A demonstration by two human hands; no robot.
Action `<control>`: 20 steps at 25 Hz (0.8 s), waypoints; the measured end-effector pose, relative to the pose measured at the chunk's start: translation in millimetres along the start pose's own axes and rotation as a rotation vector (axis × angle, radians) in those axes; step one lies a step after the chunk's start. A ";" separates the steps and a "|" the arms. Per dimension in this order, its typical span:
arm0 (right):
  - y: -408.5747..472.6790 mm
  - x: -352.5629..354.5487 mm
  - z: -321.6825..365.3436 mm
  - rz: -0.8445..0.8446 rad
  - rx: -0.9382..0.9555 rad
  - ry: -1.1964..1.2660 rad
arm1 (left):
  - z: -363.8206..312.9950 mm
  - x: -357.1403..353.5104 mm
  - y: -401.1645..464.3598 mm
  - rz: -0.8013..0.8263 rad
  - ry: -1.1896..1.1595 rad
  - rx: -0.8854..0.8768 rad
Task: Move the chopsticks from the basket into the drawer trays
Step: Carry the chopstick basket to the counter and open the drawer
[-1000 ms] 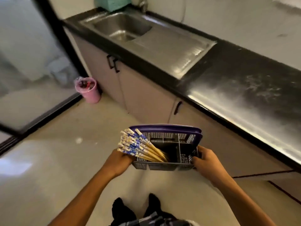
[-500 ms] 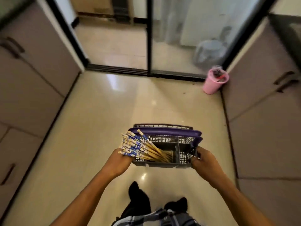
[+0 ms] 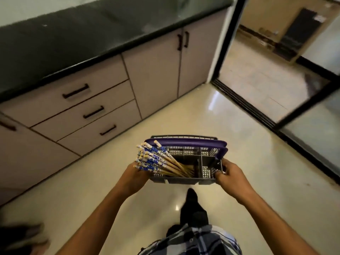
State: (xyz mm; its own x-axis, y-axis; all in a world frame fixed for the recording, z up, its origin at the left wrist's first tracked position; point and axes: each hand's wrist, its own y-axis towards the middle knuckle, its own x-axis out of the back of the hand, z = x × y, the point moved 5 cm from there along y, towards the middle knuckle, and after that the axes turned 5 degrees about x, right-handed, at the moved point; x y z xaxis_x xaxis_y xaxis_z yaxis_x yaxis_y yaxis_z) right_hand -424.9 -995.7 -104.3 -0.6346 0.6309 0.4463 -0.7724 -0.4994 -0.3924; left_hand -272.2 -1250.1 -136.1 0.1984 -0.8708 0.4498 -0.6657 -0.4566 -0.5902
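Observation:
A grey mesh basket [image 3: 209, 173] with a purple handle [image 3: 185, 142] is carried in front of me above the floor. Several wooden chopsticks [image 3: 152, 159] with blue-and-white tops lean out of its left compartment. My left hand [image 3: 137, 176] grips the basket's left end, partly hidden under the chopstick tops. My right hand [image 3: 230, 174] grips its right end. A stack of three shut drawers [image 3: 86, 111] with black handles sits in the cabinet at the left, under a dark countertop [image 3: 64, 39].
Two cabinet doors [image 3: 165, 70] stand right of the drawers. A black-framed sliding door track [image 3: 257, 111] crosses the floor at the right, with another room beyond. Glossy cream floor lies between me and the cabinets. My dark socked foot [image 3: 192, 199] shows below the basket.
The view has swung round from the sink counter, past the sliding door, to a counter with drawers. Both hands keep the same hold on the basket.

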 end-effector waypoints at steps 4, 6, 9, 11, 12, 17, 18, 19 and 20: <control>98.5 -30.0 53.3 0.179 0.121 -0.062 | 18.5 54.6 32.9 -0.238 -0.067 0.085; 149.9 -39.2 80.0 0.261 0.174 -0.081 | 3.7 76.3 50.8 -0.284 -0.096 0.146; 213.2 -50.6 122.6 0.353 0.199 -0.114 | -27.7 109.2 73.8 -0.281 -0.105 0.123; 256.3 -58.8 156.8 0.405 0.216 -0.135 | -36.0 138.1 96.5 -0.344 -0.183 0.150; 275.7 -62.6 176.7 0.422 0.225 -0.153 | -42.2 153.0 106.6 -0.381 -0.230 0.148; 358.8 -88.1 268.4 0.494 0.289 -0.209 | -69.7 233.4 156.0 -0.453 -0.265 0.119; 377.1 -96.8 286.5 0.504 0.296 -0.215 | -71.6 254.7 169.8 -0.465 -0.262 0.123; 395.7 -106.1 304.2 0.507 0.306 -0.220 | -73.1 277.3 183.7 -0.476 -0.269 0.125; 413.3 -116.3 322.2 0.508 0.324 -0.224 | -74.4 298.8 199.0 -0.479 -0.285 0.120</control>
State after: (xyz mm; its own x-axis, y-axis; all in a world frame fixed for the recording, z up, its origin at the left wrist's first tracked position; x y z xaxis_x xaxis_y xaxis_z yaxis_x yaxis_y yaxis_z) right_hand -678.3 -1466.8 -59.2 -0.8862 0.1466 0.4395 -0.3200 -0.8796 -0.3520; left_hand -398.9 -1587.5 -69.2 0.6556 -0.5686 0.4970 -0.3707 -0.8156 -0.4442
